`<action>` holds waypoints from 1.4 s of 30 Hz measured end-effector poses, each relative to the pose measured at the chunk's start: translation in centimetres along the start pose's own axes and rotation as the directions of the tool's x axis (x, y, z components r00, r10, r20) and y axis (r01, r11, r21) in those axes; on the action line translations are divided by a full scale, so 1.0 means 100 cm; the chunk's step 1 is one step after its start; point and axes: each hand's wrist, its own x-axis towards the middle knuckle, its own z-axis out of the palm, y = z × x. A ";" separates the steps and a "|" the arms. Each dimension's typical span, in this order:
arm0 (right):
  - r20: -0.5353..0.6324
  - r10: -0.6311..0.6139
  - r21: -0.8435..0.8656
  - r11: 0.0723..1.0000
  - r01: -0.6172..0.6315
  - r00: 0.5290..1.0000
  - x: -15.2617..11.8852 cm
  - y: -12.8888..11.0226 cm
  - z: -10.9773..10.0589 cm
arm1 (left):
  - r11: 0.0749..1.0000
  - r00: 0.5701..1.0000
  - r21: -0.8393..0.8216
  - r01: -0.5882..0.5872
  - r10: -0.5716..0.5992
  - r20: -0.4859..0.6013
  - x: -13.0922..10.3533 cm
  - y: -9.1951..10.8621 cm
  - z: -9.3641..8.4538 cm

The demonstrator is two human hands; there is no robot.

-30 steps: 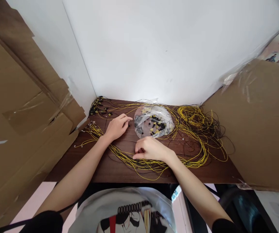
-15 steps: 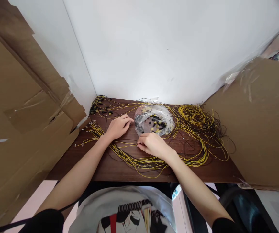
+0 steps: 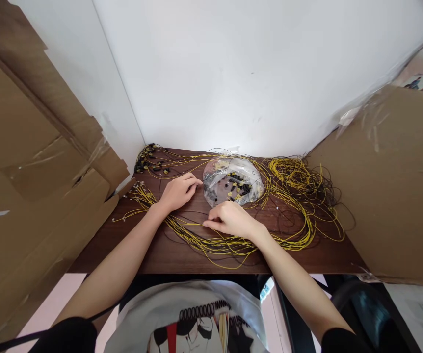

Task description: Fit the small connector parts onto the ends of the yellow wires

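Observation:
My left hand (image 3: pixel 180 191) is over the table at the left edge of a clear plastic bag (image 3: pixel 250 170), fingers bent together; what they hold, if anything, is too small to make out. Just below the bag, my right hand (image 3: pixel 230 218) has thumb and fingers closed at a thin yellow wire that runs leftward. The bag lies open with small black and yellow parts (image 3: pixel 236 185) in it. A long bundle of yellow and black wires (image 3: pixel 211 244) curves below both hands, its white-tipped ends (image 3: pixel 140 188) at the left, partly near my left forearm.
Brown table (image 3: pixel 197 266) against a white wall. Tangled yellow and black wires (image 3: pixel 296 174) lie at the right back. Wire ends with black and yellow connectors (image 3: pixel 147 159) are at the left back. Cardboard stands on the left (image 3: pixel 42 196) and right (image 3: pixel 388 196).
The thumb and fingertips of my right hand have shifted slightly left along the yellow wire. My left hand has stayed nearly in place; the view has shifted a little.

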 end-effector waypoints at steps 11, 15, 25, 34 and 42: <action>0.032 0.009 0.196 0.980 -0.015 0.999 0.003 0.004 0.004 | 1.000 1.000 -0.011 -0.003 0.003 0.000 0.000 0.000 0.000; 0.058 0.002 0.372 0.928 -0.024 0.998 0.003 0.008 0.003 | 0.998 1.000 -0.068 -0.006 0.006 0.004 0.001 -0.001 -0.002; -0.043 0.070 0.639 0.769 -0.026 0.997 0.002 0.014 -0.004 | 0.943 0.998 -0.328 0.050 -0.056 -0.009 0.005 -0.010 -0.008; -0.101 0.222 0.798 0.601 -0.054 0.970 0.004 0.020 -0.003 | 0.861 0.973 -0.469 0.196 -0.229 -0.014 0.004 -0.010 -0.022; -0.074 0.032 0.435 0.900 0.003 0.997 0.004 0.010 0.002 | 0.862 0.971 -0.464 0.202 -0.240 -0.023 0.004 -0.011 -0.021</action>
